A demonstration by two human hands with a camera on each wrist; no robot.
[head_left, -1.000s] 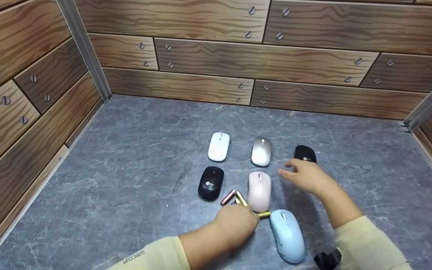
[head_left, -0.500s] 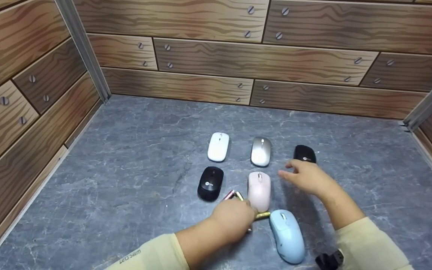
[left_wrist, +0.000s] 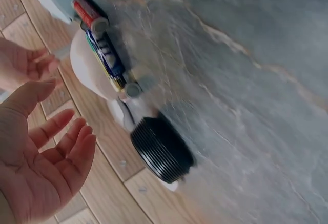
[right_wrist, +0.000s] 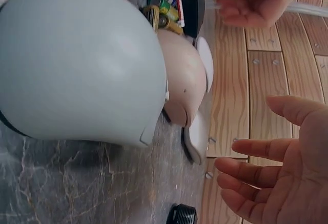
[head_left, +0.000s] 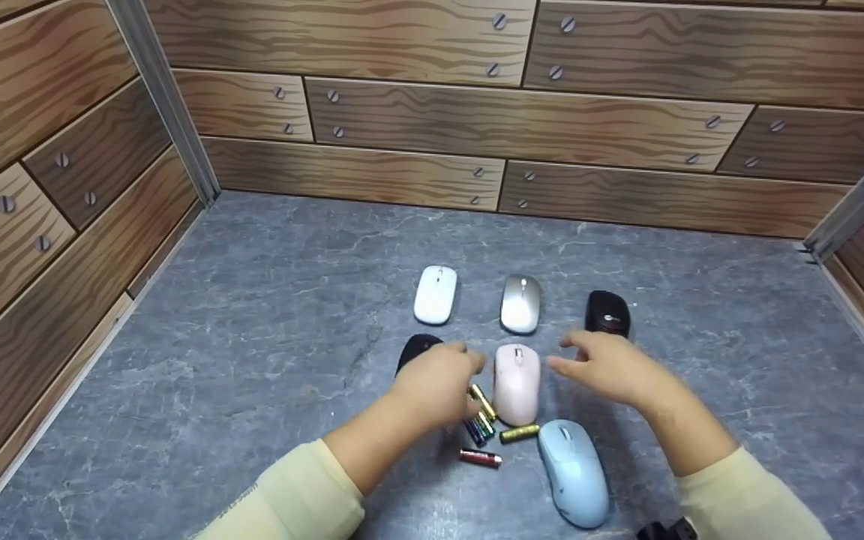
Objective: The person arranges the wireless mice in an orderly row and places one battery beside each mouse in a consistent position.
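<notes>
My left hand, relaxed and holding nothing, is over the nearer black mouse and partly hides it. Beside it lie several batteries: a red one apart in front, a yellow one by the pink mouse, and a small cluster partly under the hand. In the left wrist view a blue battery lies behind the red one. My right hand, fingers loosely spread and holding nothing, hovers between the pink mouse and the farther black mouse. Nearest me is a light blue mouse.
A white mouse and a silver mouse lie side by side farther back. Wood-patterned walls enclose the grey marbled tabletop at the back and sides.
My left hand has lifted off the batteries and shifted slightly up and left, over the black mouse. A red battery now shows in front of the cluster. My right hand has barely moved.
</notes>
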